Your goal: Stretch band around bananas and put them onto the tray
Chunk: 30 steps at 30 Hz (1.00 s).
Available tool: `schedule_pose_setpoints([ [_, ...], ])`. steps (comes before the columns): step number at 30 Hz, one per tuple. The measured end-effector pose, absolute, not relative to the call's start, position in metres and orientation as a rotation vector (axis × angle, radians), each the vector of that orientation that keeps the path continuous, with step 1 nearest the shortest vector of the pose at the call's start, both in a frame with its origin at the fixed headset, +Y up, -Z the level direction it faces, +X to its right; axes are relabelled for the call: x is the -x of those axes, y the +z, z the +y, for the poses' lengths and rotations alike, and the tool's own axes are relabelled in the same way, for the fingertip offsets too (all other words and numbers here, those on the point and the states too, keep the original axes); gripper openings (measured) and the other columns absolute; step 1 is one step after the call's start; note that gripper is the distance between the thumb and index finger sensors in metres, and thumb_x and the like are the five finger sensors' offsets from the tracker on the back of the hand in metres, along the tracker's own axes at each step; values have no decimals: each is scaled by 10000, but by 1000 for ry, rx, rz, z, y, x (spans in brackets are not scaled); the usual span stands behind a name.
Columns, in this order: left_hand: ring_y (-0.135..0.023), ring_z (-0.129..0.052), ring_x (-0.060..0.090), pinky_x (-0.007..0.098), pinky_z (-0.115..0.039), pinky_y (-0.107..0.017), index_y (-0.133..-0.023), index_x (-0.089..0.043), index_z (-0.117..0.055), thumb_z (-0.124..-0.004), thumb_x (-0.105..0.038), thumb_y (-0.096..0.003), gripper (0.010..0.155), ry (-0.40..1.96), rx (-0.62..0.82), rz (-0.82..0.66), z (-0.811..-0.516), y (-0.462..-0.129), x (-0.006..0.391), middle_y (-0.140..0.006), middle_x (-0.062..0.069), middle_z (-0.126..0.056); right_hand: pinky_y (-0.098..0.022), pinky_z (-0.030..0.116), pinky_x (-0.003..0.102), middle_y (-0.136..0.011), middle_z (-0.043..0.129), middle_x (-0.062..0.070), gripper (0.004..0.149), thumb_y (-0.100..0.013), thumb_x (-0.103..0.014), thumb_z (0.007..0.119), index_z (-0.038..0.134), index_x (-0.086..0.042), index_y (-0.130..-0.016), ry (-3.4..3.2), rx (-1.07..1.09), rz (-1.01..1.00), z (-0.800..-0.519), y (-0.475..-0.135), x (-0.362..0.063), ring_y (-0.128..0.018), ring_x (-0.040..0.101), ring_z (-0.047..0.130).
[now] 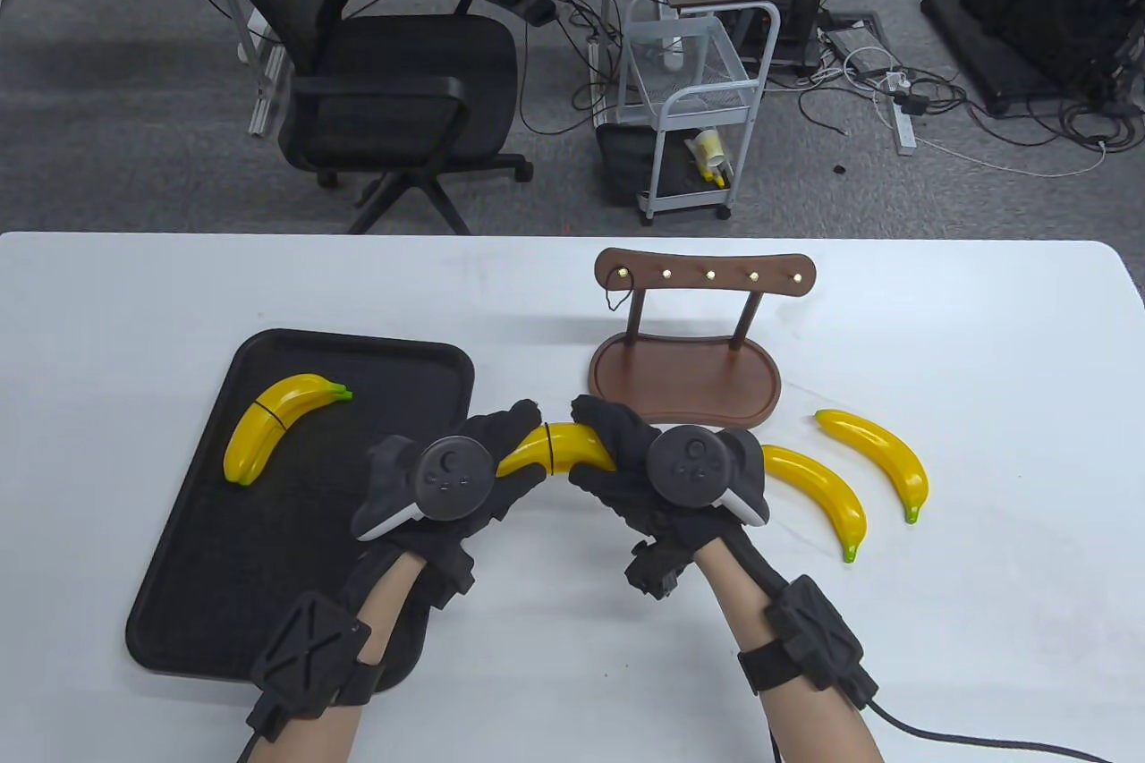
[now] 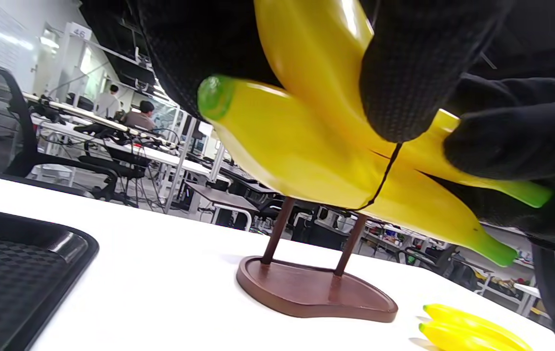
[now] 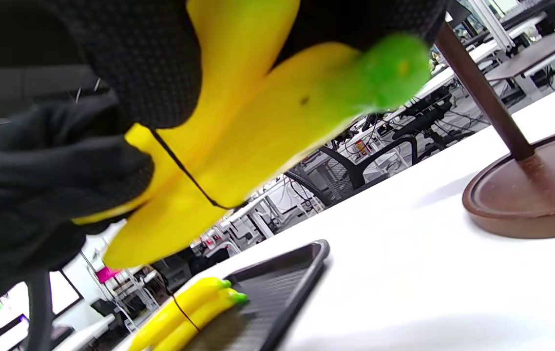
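A: In the table view, your left hand and right hand hold a pair of bananas between them, above the table just right of the black tray. Fingers of both hands curl round the fruit, one hand at each end. A thin dark band already crosses the middle.

B: So which step is this?

A: By my reading the banding is done, or nearly so, and you are at the carry. One banded pair already lies in the tray; two loose bananas lie on the table to the right, beside the wooden stand. The next move calls for a short swing left and a gentle set-down on bare tray floor.

B: What does the left wrist view add?

A: That there really are two bananas (from above they read almost as one), crossed a little, with the band running round both. A fingertip presses on the upper one, right by the band. The fruit hangs clear of the table.

B: And the right wrist view?

A: The same band from the other side, taut across both skins, and the tray beyond, with the finished pair near its edge.
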State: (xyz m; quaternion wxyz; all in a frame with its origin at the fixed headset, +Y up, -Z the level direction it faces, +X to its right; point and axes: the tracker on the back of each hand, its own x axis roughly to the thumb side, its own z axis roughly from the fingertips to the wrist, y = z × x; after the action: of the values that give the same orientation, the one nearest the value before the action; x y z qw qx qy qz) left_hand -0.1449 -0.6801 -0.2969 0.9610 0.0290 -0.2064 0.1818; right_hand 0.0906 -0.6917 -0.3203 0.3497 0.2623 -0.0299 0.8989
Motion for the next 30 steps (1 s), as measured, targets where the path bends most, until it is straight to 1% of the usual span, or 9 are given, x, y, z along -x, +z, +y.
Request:
schedule_pose_setpoints([
  [5, -920, -919, 275, 469, -738, -738, -1099, -197, -578, -847, -460, -556, 661, 380, -73, -327, -683, -304, 163, -1071, 23, -808, -616, 721, 531, -1089, 632, 200, 729, -534, -395, 814, 489, -78, -1105, 2247, -608, -77, -690, -326, -107, -927, 433, 750],
  [11, -924, -910, 284, 476, -734, -736, -1104, -191, -569, -843, -452, -562, 661, 395, -77, -195, -693, -314, 191, -1077, 31, -798, -611, 725, 528, -1083, 644, 199, 716, -538, -396, 810, 503, -77, -1101, 2172, -527, -87, -690, -333, -128, -920, 430, 758],
  [20, -936, -891, 290, 482, -721, -740, -1112, -191, -546, -834, -445, -575, 660, 413, -84, 67, -717, -325, 242, -1088, 38, -775, -604, 734, 523, -1077, 657, 198, 706, -539, -397, 808, 515, -79, -1098, 2171, -465, -74, -697, -341, -144, -910, 427, 772],
  [27, -945, -875, 302, 491, -709, -743, -1117, -193, -529, -829, -437, -581, 661, 437, -39, 217, -742, -328, 274, -1095, 44, -759, -603, 734, 524, -1075, 660, 197, 704, -541, -399, 805, 519, -76, -1097, 2172, -445, -46, -703, -344, -148, -908, 428, 773],
  [30, -945, -874, 305, 496, -707, -743, -1117, -192, -527, -829, -432, -581, 660, 427, -12, 259, -752, -329, 283, -1096, 45, -756, -602, 733, 526, -1074, 663, 198, 702, -541, -398, 805, 520, -78, -1097, 2173, -437, -43, -704, -345, -150, -908, 428, 773],
])
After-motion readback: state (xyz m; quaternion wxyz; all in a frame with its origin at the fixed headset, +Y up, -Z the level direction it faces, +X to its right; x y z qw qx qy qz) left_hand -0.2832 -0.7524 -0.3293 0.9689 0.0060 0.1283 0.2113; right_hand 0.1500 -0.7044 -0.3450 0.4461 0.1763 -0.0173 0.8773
